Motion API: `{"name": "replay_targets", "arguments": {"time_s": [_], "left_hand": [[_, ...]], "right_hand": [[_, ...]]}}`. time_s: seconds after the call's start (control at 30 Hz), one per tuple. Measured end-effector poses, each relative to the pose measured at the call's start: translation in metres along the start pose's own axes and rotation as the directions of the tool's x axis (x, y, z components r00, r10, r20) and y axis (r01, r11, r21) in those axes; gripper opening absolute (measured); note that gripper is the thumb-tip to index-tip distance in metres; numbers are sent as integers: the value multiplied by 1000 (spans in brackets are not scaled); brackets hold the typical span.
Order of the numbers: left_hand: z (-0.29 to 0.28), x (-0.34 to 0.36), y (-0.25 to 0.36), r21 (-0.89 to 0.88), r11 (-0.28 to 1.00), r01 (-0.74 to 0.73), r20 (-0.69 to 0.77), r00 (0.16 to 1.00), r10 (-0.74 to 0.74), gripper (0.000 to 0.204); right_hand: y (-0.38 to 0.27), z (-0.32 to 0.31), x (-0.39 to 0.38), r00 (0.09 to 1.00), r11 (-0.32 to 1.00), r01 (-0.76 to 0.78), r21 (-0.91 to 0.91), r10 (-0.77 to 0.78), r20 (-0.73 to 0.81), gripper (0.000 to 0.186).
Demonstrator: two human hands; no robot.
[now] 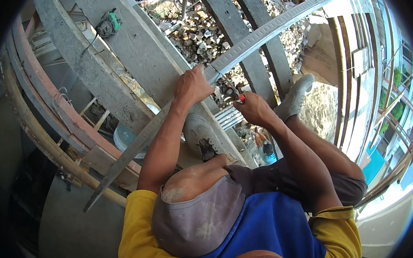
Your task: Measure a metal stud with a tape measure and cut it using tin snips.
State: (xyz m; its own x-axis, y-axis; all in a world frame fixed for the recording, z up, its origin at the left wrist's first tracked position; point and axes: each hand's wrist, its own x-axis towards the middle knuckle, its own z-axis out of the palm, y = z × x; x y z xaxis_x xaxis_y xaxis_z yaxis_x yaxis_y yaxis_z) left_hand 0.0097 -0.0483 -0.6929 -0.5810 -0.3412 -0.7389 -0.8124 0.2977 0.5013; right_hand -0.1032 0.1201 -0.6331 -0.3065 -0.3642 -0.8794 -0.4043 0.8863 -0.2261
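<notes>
A long grey metal channel with a row of dimples (263, 35) slants from the upper right to the lower left across the planks. My left hand (193, 85) is closed around it near its middle, just above my shoe. To the right, my right hand (255, 108) is wrapped around the red handle of what look like tin snips (230, 88). Their slim metal jaws reach to the channel's edge, beside my left hand. Whether they bite into the metal is too small to tell.
A green power tool with a cord (109, 23) lies on a wide wooden plank (140, 48) at the upper left. Gaps between planks show rubble (202, 40) far below. A pale bucket (124, 136) stands lower down. My grey shoes (296, 97) rest on the planks.
</notes>
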Motion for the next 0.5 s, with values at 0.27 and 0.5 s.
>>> {"name": "replay_targets", "arguments": {"time_s": [0.27, 0.5], "left_hand": [[8, -2, 3, 47, 998, 33, -62, 998, -30, 42], [3, 5, 4, 39, 999, 1, 10, 1000, -2, 41]], "right_hand": [[-4, 4, 2, 1000, 1000, -15, 22, 14, 24, 45], [11, 29, 11, 994, 992, 51, 117, -38, -107, 37]]}}
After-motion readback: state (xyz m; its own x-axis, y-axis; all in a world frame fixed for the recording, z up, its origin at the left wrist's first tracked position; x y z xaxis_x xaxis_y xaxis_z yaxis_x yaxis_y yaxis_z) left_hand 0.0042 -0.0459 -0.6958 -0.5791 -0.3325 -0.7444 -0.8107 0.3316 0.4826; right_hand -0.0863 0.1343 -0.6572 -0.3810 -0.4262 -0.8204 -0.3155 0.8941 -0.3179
